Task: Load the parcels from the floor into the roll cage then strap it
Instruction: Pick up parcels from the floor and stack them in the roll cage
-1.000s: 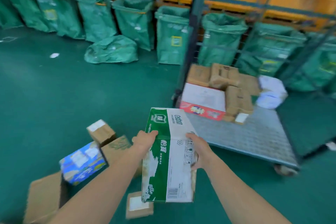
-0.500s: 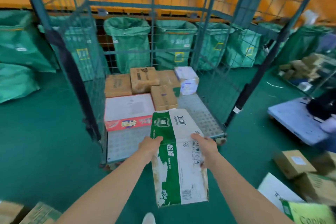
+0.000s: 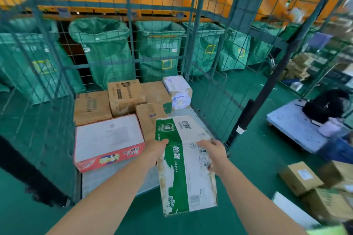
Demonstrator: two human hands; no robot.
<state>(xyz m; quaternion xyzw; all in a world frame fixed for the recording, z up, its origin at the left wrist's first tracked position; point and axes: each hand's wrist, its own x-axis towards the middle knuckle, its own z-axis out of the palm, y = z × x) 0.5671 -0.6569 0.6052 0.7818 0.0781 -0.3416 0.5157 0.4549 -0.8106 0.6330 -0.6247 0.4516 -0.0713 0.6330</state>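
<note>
Bare roll cage floor (image 3: 114, 177) near the open front; cartons (image 3: 124, 97) behind, mesh walls (image 3: 208, 89) either side.

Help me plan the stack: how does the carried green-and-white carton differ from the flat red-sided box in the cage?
The green-and-white cardboard carton is held tilted in the air by the left hand and right hand; the flat red-sided, white-topped box lies level on the roll cage's metal deck. The carton is long and narrow; the box is broad and shallow. Both are printed cardboard.
</note>
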